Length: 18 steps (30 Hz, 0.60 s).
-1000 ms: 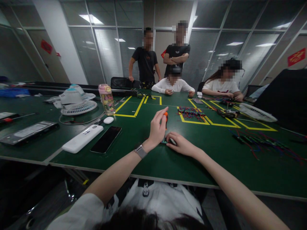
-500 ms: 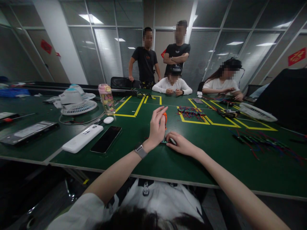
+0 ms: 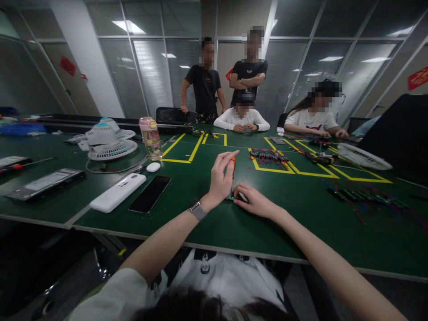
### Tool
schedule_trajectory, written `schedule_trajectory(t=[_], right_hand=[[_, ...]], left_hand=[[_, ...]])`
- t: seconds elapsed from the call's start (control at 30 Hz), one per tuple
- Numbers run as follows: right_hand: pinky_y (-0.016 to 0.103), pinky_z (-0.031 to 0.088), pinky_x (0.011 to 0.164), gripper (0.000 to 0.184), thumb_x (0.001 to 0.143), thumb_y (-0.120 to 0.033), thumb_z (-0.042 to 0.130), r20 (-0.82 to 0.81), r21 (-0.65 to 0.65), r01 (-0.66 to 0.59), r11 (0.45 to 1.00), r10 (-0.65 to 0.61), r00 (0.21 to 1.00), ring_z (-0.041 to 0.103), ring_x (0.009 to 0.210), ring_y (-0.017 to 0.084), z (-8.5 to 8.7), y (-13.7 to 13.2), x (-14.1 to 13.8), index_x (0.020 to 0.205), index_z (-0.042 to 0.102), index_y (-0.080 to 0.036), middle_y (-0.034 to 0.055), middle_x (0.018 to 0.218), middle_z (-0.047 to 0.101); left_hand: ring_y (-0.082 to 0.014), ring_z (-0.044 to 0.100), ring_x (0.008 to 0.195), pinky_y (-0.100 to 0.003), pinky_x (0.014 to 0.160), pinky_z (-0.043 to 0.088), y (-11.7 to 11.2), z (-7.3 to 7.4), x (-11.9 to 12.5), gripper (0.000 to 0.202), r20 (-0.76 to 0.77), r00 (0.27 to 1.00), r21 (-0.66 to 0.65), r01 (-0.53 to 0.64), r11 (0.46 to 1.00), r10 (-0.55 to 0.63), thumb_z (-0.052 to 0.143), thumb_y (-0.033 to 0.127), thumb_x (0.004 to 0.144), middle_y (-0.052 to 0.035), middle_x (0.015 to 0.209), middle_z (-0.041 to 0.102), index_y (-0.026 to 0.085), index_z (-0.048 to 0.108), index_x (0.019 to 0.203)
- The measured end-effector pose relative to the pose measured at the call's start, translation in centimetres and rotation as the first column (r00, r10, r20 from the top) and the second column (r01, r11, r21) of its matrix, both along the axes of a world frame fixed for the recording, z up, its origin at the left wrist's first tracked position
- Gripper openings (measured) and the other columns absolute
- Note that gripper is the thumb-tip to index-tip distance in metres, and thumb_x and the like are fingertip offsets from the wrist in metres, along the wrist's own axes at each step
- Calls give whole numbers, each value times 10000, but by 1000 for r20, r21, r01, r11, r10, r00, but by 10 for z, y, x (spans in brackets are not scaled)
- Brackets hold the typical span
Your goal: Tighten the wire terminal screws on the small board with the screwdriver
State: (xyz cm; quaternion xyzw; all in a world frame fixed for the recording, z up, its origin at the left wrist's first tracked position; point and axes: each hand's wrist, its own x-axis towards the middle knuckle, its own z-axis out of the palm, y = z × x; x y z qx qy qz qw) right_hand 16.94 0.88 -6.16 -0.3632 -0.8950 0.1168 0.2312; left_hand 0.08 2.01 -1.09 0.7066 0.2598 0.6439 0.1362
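Note:
My left hand (image 3: 220,180) is closed around the orange handle of a screwdriver (image 3: 233,165). The tool stands upright, and its thin shaft points down to a small green circuit board (image 3: 230,198) on the table. Fingers of the left hand hide much of the handle. Low beside the screwdriver tip, my right hand (image 3: 257,201) has its thumb and fingers pressed on the board's right end, which they partly cover. A pale edge shows between those fingers; I cannot make out what it belongs to.
On the green table (image 3: 187,223), a black phone (image 3: 150,194), white power bank (image 3: 118,192) and pink-lidded bottle (image 3: 151,139) are to the left. Wired boards lie ahead (image 3: 269,156) and at right (image 3: 371,198). Two people sit opposite; two stand behind them.
The view has shifted slightly. Both hands keep nearly the same grip and place, with the left fingers a little changed around the screwdriver. Across the table, a seated person at right has lowered a hand.

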Motion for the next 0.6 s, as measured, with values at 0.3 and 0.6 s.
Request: schedule_trajectory(t=[0.3,0.6], right_hand=[[371,478,844,36,869,-172,588,-12,-2,0,1000,0,1000,560,912,220,-1,0,0,893,565,-188,73,964,595],[363,477,840,33,871,-172,583,-11,-6,-5,1000,5,1000,560,908,217,0,0,0,888,564,-192,71,958,598]], left_hand=[[-172,572,899,-312,868,464,-2,2,1,219,-22,995,-10,-96,995,95,563,263,913,-43,939,606,210,647,1108],[-174,577,1076,-330,962,445,0,1,0,326,2,1000,-11,11,1000,-11,383,214,984,-71,1149,625,214,591,1235]])
